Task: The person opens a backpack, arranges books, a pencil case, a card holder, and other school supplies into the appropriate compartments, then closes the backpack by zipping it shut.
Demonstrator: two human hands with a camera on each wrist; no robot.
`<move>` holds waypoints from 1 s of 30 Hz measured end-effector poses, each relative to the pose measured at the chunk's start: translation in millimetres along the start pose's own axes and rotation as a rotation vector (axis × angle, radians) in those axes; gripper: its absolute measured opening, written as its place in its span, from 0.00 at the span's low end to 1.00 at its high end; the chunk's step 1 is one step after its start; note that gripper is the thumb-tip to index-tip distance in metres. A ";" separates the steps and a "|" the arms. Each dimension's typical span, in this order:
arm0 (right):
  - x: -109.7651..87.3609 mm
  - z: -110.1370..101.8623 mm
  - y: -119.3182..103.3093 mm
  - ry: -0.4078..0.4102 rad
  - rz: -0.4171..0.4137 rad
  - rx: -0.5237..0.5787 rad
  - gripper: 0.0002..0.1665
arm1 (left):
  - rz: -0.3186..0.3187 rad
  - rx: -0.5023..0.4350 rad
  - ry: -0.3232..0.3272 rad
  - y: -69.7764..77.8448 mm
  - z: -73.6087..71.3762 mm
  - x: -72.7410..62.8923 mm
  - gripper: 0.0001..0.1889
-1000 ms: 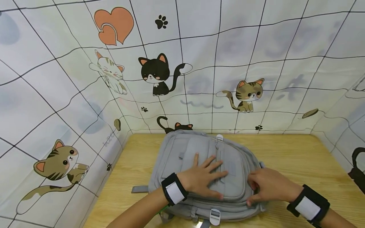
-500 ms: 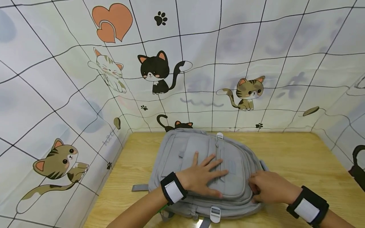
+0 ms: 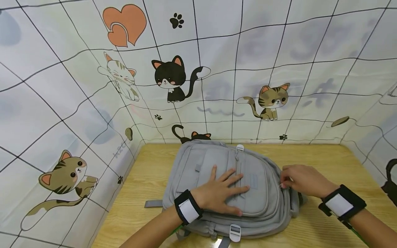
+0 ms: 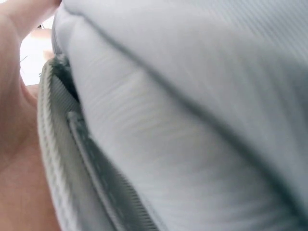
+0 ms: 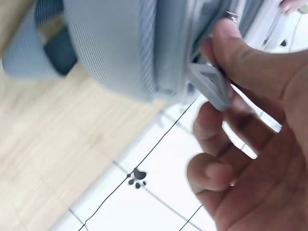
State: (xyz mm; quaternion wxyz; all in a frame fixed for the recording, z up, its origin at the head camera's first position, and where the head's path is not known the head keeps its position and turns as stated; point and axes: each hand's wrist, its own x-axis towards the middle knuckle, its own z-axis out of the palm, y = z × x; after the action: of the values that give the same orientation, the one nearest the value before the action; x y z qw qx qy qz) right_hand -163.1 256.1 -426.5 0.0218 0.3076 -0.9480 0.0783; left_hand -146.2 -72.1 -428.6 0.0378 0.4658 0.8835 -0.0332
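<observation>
A grey backpack (image 3: 214,155) lies on its back on the wooden table. My left hand (image 3: 218,198) is spread flat on its front pocket, fingers apart. At the bag's right edge, my right hand (image 3: 305,179) pinches a zipper pull between thumb and forefinger. In the right wrist view the metal zipper slider (image 5: 232,17) shows beside the thumb tip, and a grey plastic loop (image 5: 211,85) sits under the curled fingers. An opened zipper edge (image 4: 45,120) and the pocket lining appear close up in the left wrist view, beside the left hand (image 4: 17,163).
The wooden table (image 3: 325,165) extends behind and to both sides of the backpack. Cat-printed cloth (image 3: 217,79) hangs around it. A strap (image 3: 153,204) sticks out left, and a white buckle (image 3: 235,233) lies at the near edge.
My right hand has moved away from me along the bag's right edge, with the zipper pull. The bag's right end now bulges further right. My left hand has stayed in place.
</observation>
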 end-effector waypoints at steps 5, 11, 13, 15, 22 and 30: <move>17.2 9.4 20.0 0.087 0.006 -0.053 0.11 | 0.010 0.006 0.011 -0.3 1.3 0.0 0.42; 37.4 14.9 35.4 0.075 0.036 -0.068 0.10 | 0.013 0.004 0.006 0.9 3.0 0.3 0.42; 42.9 15.7 39.7 0.066 0.047 -0.069 0.10 | 0.014 0.008 0.009 1.4 3.6 0.6 0.42; 47.5 16.6 43.5 0.068 0.050 -0.070 0.09 | 0.014 0.013 0.014 1.9 3.9 0.8 0.42; 62.1 24.7 54.5 0.141 0.046 -0.114 0.08 | 0.006 0.022 0.014 1.2 3.5 0.0 0.42; 86.3 29.1 54.4 0.138 0.028 -0.114 0.06 | 0.006 0.018 0.032 1.1 3.9 -2.6 0.42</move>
State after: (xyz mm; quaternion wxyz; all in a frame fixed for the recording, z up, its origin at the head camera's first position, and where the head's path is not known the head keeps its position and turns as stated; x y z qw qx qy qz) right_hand -264.7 244.7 -454.8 0.1037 0.2864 -0.9514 0.0454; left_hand -143.6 -74.0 -432.3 0.0194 0.4693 0.8822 -0.0337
